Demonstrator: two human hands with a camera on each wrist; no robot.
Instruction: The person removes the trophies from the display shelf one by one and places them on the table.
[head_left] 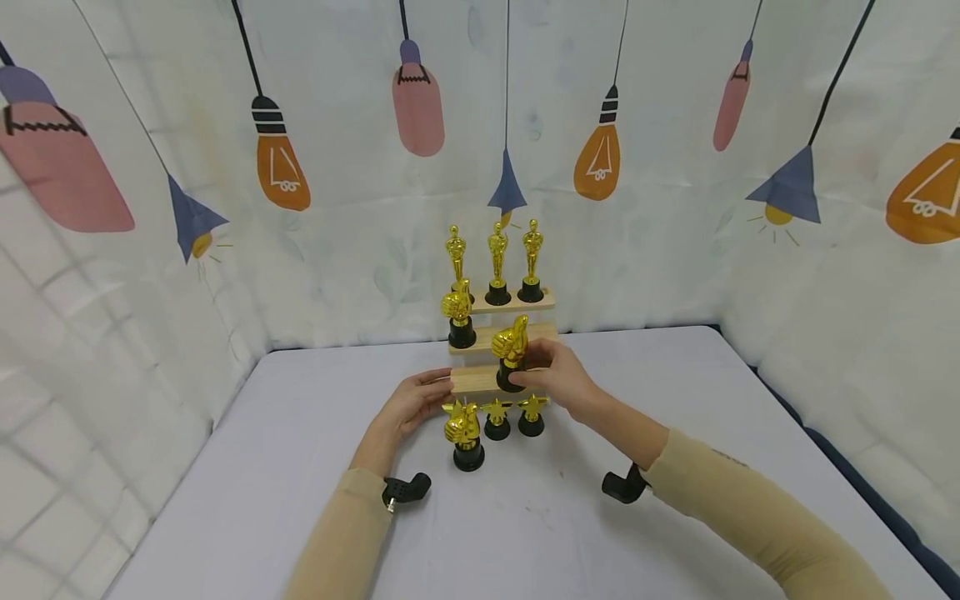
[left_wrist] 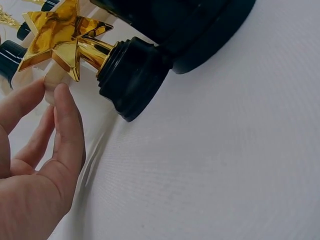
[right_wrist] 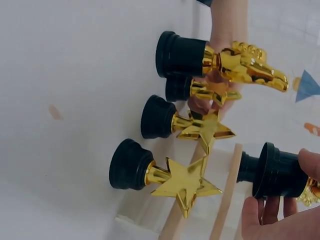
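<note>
Tan sleeves (head_left: 757,510) come nearest my head view. I see the right hand's (head_left: 558,379) grip around a thumbs-up trophy's (head_left: 512,343) black base, at the wooden shelf's (head_left: 472,381) lowest tier; contact I cannot tell. The left hand's (head_left: 416,402) loosely extended fingers touch that tier's left end. Star trophies (head_left: 497,412) stand in front, on the white surface (head_left: 660,375); figure trophies (head_left: 497,250) line the top tier.

Head cam: bright, even, diffuse light; grid-like shadow on wall cloth (head_left: 60,417) past table's (head_left: 255,483) L edge; soft shadow under R sleeve (head_left: 750,512); glints on held thumb trophy (head_left: 511,343); wide-angle stretch at sides. L wrist cam: dimmer, greyer, sharp reflections on gold star (left_wrist: 57,32). R wrist cam: bit soft.
</note>
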